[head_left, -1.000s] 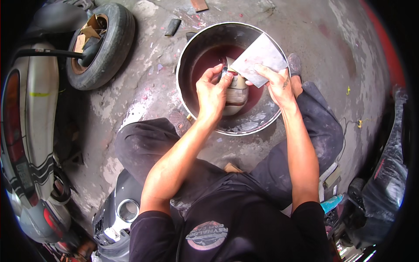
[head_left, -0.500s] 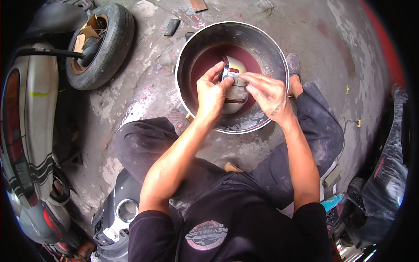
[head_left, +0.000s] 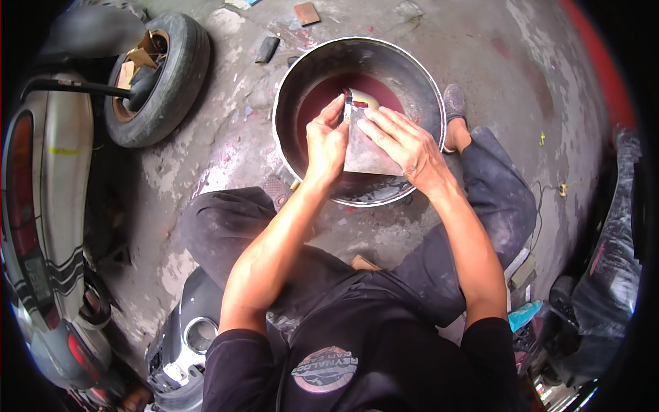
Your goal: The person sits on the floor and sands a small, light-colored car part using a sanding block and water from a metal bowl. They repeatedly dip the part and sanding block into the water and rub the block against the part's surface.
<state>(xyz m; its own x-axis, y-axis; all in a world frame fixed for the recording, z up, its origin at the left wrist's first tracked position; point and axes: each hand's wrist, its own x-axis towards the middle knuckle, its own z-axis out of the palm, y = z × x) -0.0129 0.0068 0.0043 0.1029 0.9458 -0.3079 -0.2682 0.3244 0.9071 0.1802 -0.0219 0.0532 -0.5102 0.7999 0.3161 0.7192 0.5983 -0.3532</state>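
A curved cream and grey shell (head_left: 364,98) with a dark red patch is held above the basin. My left hand (head_left: 327,141) grips its left edge, thumb and fingers closed on it. Over its lower part spreads a greyish flat sheet (head_left: 367,152) with a straight lower edge; whether it is separate from the shell I cannot tell. My right hand (head_left: 406,143) lies across the right side of that flat area, fingers stretched out and close together. Beneath is a round dark basin (head_left: 424,89) with a pale rim, holding reddish liquid (head_left: 312,103).
My bent legs flank the basin, with a shoe (head_left: 456,101) close to its right rim. A tyre (head_left: 185,79) lies at the upper left, above pale vehicle panels (head_left: 65,185). A dark block (head_left: 268,49) and a brown piece (head_left: 307,14) lie beyond the basin.
My right hand has gone from a fingertip pinch near the red patch to lying flat, lower on the shell. The greyish flat area now shows where bands and a rounded edge were.
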